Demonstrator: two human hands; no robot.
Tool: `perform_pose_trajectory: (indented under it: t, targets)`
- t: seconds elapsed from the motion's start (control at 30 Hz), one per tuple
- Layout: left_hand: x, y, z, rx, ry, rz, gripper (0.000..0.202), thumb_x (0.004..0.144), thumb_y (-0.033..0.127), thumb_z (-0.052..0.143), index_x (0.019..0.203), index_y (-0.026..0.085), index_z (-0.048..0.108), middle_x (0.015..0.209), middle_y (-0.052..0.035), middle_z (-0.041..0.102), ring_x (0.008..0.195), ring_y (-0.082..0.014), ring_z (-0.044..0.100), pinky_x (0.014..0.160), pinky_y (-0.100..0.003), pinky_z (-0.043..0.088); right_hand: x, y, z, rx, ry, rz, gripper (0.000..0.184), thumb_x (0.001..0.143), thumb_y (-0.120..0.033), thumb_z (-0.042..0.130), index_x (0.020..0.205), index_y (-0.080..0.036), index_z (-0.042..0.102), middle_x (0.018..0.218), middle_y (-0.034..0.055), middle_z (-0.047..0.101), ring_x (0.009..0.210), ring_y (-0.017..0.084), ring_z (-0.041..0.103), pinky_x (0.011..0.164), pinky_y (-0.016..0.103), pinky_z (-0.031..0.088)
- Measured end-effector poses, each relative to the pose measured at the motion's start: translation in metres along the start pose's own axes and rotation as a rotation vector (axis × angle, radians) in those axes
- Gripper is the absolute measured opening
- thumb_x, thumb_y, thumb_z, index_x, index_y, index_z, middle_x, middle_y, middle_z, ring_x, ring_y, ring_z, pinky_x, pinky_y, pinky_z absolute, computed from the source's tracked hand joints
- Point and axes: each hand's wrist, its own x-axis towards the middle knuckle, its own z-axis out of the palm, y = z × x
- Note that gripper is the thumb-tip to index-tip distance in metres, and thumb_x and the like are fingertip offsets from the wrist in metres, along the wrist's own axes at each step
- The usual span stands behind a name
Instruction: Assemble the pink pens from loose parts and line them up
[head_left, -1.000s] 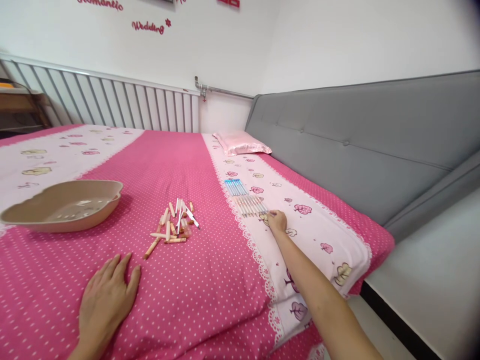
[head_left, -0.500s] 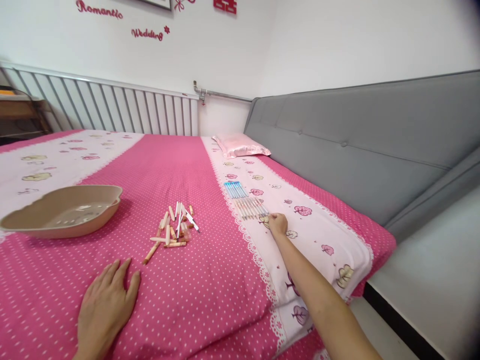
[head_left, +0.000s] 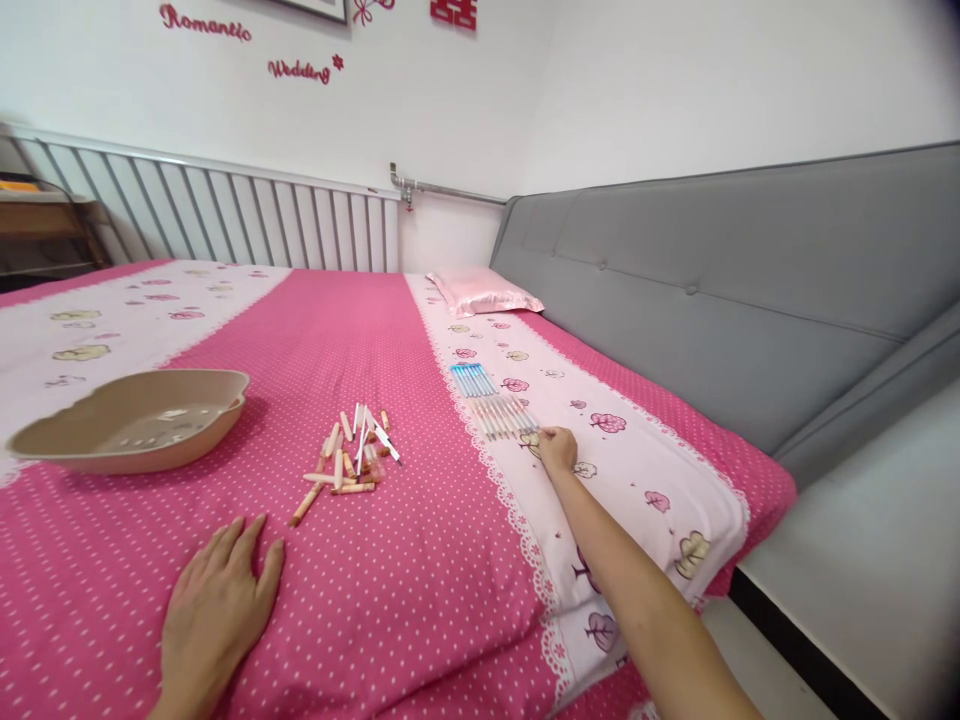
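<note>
My right hand point(head_left: 559, 448) is closed at the right end of a row of clear-barrelled pens point(head_left: 499, 417), its fingertips pinching the lower end of the last pen. Just behind that row lies a row of blue-topped pens point(head_left: 472, 380), side by side on the white printed stripe. My left hand point(head_left: 220, 592) rests palm down on the pink bedspread point(head_left: 420, 590), fingers spread, holding nothing. Between the hands is a loose pile of crayon-like sticks point(head_left: 351, 452) in tan, brown and white, several of them crossing one another.
A beige-pink plastic basin point(head_left: 135, 455) stands on the bed at the left, with small pale shapes inside. A shiny pink pillow point(head_left: 484, 292) lies at the far right by the grey padded headboard point(head_left: 712, 260). A white radiator point(head_left: 225, 210) runs along the back wall.
The view has shifted very slightly. Both hands, the pens and the pile stay in the same places on the bed.
</note>
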Motion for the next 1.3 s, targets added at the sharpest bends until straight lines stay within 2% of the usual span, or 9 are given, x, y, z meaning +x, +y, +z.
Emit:
perform_pose_trajectory:
  t: [1.3]
  targets:
    - [-0.0008,0.0018,-0.0032,-0.007,-0.011,-0.007,0.068,0.086,0.048,0.018,0.129,0.005,0.049,0.129,-0.0173,0.050,0.121,-0.0296,0.044,0.106,-0.041,0.027,-0.0019,-0.0014,-0.0021,-0.013,0.001,-0.039,0.024,0.088,-0.033,0.054,0.103,-0.015,0.059,0.105,0.0065,0.060,0.092,0.017,0.059,0.081,0.038,0.049]
